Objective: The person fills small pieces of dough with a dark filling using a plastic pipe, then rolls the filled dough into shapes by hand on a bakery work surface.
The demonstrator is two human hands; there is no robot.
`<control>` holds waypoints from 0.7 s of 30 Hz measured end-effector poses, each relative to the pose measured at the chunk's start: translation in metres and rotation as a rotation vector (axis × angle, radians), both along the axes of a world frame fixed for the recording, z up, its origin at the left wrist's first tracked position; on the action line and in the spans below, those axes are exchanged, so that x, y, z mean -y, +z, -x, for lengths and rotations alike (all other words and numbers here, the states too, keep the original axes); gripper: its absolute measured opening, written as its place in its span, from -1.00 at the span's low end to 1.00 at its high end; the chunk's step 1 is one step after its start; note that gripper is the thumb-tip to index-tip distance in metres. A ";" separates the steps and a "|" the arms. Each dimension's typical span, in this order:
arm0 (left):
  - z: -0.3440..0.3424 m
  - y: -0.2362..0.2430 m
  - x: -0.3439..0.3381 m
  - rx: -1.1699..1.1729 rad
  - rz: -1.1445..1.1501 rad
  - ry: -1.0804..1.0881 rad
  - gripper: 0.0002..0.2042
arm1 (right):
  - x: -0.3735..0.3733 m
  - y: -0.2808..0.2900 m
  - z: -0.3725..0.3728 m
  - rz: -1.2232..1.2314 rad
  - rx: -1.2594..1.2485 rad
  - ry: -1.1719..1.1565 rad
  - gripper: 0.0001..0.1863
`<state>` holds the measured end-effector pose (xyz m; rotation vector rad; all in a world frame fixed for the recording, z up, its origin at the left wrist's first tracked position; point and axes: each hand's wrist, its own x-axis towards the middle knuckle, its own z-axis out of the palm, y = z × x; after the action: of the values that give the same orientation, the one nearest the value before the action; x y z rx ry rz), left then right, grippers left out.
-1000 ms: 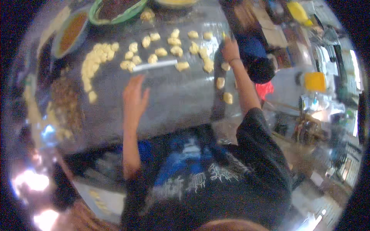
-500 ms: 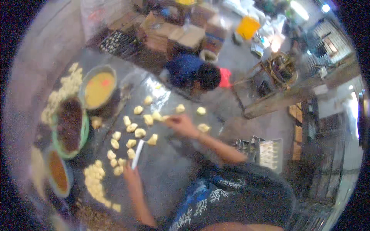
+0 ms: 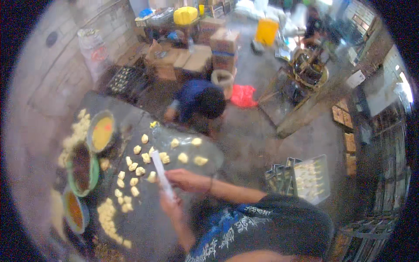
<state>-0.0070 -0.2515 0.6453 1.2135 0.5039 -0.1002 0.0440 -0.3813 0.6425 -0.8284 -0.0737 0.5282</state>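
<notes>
While a second ago my hands were spread apart over the dough pieces [image 3: 144, 162], both have now come together on the white rolling stick [image 3: 162, 174]. My right hand [image 3: 185, 180] curls around its middle, my left hand [image 3: 171, 204] clasps its near end. It lies slanted above the dark worktable [image 3: 144, 222], beside the bowls of filling [image 3: 101, 132], so rolling looks ready.

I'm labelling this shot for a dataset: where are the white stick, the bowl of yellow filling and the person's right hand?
white stick [image 3: 160, 172], head view, on the middle of its length.
bowl of yellow filling [image 3: 92, 128], head view, on its left rim.
right hand [image 3: 182, 179], head view, on the back of the hand.
</notes>
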 end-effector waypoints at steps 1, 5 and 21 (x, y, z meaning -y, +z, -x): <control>0.011 0.004 0.017 0.011 -0.007 0.008 -0.63 | 0.013 0.002 0.006 -0.121 0.085 0.000 -0.54; 0.030 0.001 0.061 -0.231 0.459 -0.201 -0.58 | 0.089 0.029 0.035 -0.099 0.087 0.149 -0.60; 0.051 0.042 0.146 -0.070 0.357 0.208 -0.71 | 0.165 0.106 0.052 0.408 0.581 -0.008 -0.59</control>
<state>-0.0580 -0.3978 0.6870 0.8064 0.6408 -0.0517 -0.0081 -0.5461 0.7481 -1.3631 -0.5083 0.2817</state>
